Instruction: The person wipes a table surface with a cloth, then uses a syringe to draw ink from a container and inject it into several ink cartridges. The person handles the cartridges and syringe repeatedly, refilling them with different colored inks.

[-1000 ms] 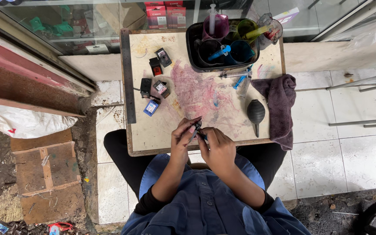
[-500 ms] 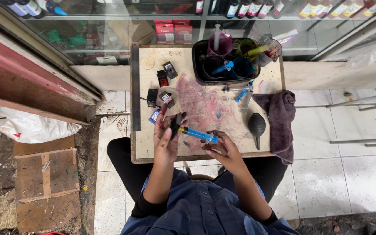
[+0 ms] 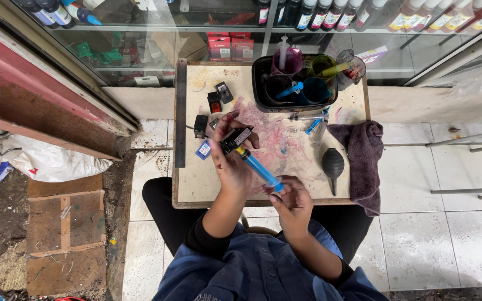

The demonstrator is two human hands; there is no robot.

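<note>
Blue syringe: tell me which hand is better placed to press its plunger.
Right. The right hand already grips the blue syringe at its plunger end, while the left hand is occupied holding the black cartridge at its tip.

a small ink-refill stall at a shopfront is shown. a glass display case (image 3: 140, 50) is seen at the top, with rows of ink bottles (image 3: 330, 12) lined on its upper shelf and red boxes (image 3: 231, 47) stacked inside. a low, ink-stained work board (image 3: 196, 178) is set against it, on a tiled floor (image 3: 436, 234). loose cartridges (image 3: 218, 97) are scattered on the board, and a black tray (image 3: 294, 83) of cups and syringes is placed at its far end. a rubber blower (image 3: 332, 164) and a stained cloth (image 3: 364, 161) are laid at the right. bare ground and paving slabs (image 3: 65, 234) are seen at the left.
</note>
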